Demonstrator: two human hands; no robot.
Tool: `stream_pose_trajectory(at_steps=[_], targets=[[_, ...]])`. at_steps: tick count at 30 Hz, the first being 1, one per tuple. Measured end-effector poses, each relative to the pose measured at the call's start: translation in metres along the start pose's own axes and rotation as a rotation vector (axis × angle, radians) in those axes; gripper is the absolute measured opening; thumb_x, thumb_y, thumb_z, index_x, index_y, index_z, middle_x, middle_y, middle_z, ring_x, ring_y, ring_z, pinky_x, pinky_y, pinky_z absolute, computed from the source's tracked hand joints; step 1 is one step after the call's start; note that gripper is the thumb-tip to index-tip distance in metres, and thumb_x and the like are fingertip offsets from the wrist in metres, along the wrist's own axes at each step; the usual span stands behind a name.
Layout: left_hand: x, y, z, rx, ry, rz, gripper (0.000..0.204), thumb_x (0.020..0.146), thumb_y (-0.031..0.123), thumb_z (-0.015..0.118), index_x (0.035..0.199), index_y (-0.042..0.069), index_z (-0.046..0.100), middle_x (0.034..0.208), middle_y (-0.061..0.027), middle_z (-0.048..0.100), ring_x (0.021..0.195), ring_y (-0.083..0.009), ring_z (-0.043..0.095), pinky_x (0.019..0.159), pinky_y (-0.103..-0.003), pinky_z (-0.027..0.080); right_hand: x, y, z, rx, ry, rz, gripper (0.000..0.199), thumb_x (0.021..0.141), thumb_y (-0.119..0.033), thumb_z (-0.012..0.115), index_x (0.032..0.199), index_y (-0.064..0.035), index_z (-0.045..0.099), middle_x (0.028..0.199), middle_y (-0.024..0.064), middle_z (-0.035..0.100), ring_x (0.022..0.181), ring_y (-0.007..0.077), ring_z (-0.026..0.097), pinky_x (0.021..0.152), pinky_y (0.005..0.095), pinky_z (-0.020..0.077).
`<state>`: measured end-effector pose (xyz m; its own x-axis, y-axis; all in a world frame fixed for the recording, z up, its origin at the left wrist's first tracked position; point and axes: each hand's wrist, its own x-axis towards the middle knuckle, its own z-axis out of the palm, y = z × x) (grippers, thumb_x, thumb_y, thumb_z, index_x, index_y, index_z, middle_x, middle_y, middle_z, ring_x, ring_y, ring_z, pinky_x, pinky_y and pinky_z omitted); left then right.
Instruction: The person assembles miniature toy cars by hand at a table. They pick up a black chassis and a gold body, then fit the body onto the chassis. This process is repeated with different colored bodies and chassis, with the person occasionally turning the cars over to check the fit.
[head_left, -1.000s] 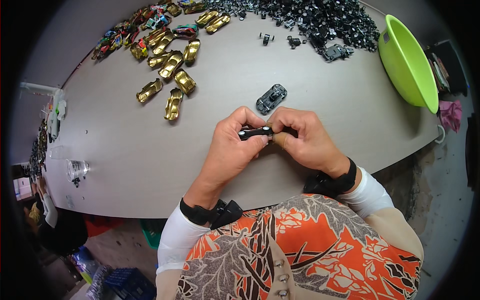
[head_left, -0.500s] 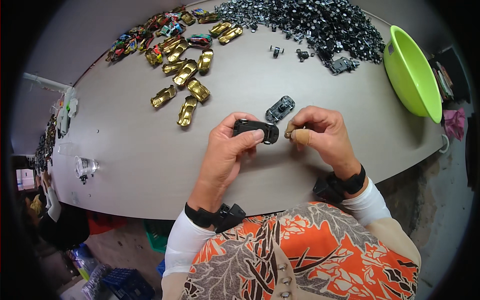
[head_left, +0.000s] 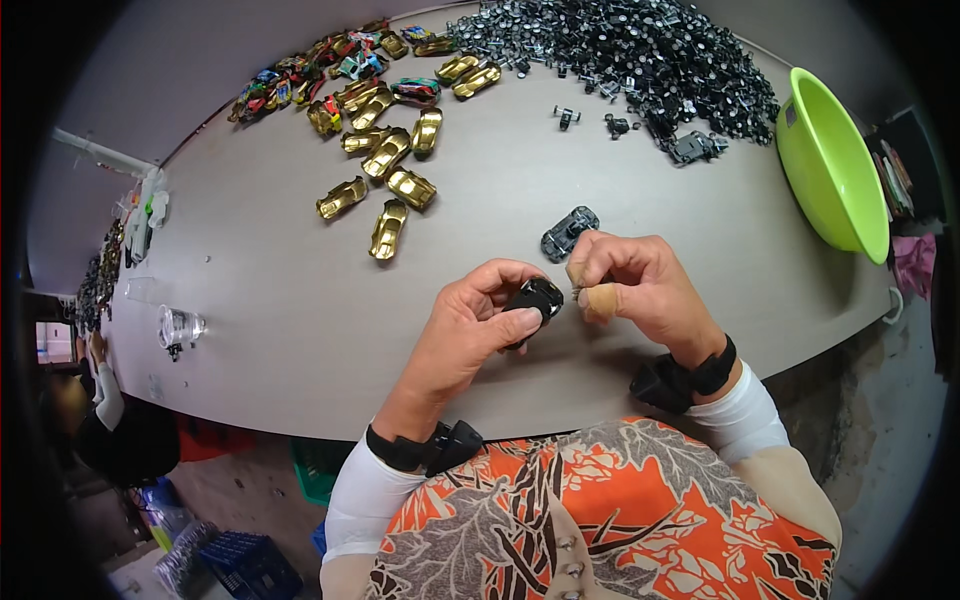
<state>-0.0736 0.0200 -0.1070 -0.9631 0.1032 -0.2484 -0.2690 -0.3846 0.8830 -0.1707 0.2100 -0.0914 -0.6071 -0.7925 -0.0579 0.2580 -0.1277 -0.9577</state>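
My left hand point(head_left: 482, 318) is closed around a small toy car point(head_left: 537, 298), its black underside turned up and my thumb pressed on it. Just right of the car, my right hand point(head_left: 645, 290) pinches thumb and forefinger together. Tan tape or covers wrap those two fingertips. Something tiny shows between them, too small to name. Beyond my right fingers, a dark grey toy car chassis point(head_left: 570, 234) lies on the table, partly behind the hand. Gold toy car bodies point(head_left: 387, 152) are scattered to the far left of my hands.
A large heap of black wheel-and-axle parts point(head_left: 640, 60) covers the far side. Colourful car bodies point(head_left: 300, 75) pile at the far left. A lime green basin point(head_left: 835, 170) stands tilted at the right edge. A clear cup point(head_left: 180, 327) is at left, with another person point(head_left: 115, 430) beyond.
The toy car in my left hand has turned, its end now pointing up and right toward my right fingers. My right hand has shifted slightly, still pinching, and covers part of the chassis.
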Motion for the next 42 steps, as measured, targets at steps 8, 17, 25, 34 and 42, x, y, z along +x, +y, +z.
stream_pose_trajectory(at_steps=[8, 17, 25, 34, 42], targets=[[-0.007, 0.004, 0.009, 0.096, -0.086, -0.072, 0.022, 0.084, 0.01, 0.06, 0.103, 0.002, 0.054, 0.081, -0.0006, 0.056, 0.06, -0.0041, 0.05, 0.052, -0.018, 0.04, -0.005, 0.0, 0.002, 0.014, -0.061, 0.206, 0.006, 0.077, 0.0, 0.063, 0.075, -0.0027, 0.058, 0.076, -0.0001, 0.055, 0.059, 0.0062, 0.052, 0.05, 0.0194, 0.0415], [-0.021, -0.009, 0.012, 0.454, 0.052, 0.109, 0.019, 0.078, 0.006, 0.061, 0.095, -0.002, 0.056, 0.076, -0.0038, 0.058, 0.067, -0.01, 0.053, 0.062, -0.025, 0.044, -0.007, 0.028, 0.022, -0.24, -0.024, 0.128, 0.005, 0.076, 0.003, 0.059, 0.079, -0.0001, 0.057, 0.067, 0.0002, 0.053, 0.062, 0.0054, 0.044, 0.054, 0.0238, 0.0382], [-0.095, 0.005, -0.012, 0.43, 0.212, -0.081, 0.019, 0.074, 0.003, 0.062, 0.093, 0.0, 0.061, 0.078, -0.0043, 0.062, 0.072, -0.01, 0.056, 0.066, -0.024, 0.045, -0.004, 0.022, 0.04, -0.421, -0.218, -0.04, 0.017, 0.073, 0.004, 0.056, 0.089, -0.0016, 0.055, 0.075, 0.0107, 0.058, 0.066, 0.02, 0.056, 0.062, 0.0304, 0.0454], [-0.267, -0.066, -0.092, 0.577, 0.782, -0.284, 0.028, 0.071, 0.0, 0.066, 0.097, -0.008, 0.061, 0.086, -0.0089, 0.066, 0.074, -0.0108, 0.06, 0.068, -0.024, 0.048, 0.035, 0.003, -0.01, -1.333, -0.018, -0.379, 0.026, 0.067, 0.009, 0.053, 0.09, -0.0025, 0.054, 0.089, 0.0109, 0.056, 0.078, 0.0289, 0.057, 0.064, 0.0371, 0.0476], [-0.156, 0.033, -0.065, 0.838, 0.691, 0.065, 0.019, 0.078, 0.008, 0.063, 0.091, -0.005, 0.065, 0.083, -0.0098, 0.067, 0.075, -0.0119, 0.06, 0.068, -0.024, 0.046, 0.046, 0.001, -0.001, -1.146, 0.07, -0.243, 0.031, 0.067, -0.004, 0.063, 0.097, -0.001, 0.056, 0.085, 0.0122, 0.057, 0.07, 0.0314, 0.058, 0.063, 0.0374, 0.0472]])
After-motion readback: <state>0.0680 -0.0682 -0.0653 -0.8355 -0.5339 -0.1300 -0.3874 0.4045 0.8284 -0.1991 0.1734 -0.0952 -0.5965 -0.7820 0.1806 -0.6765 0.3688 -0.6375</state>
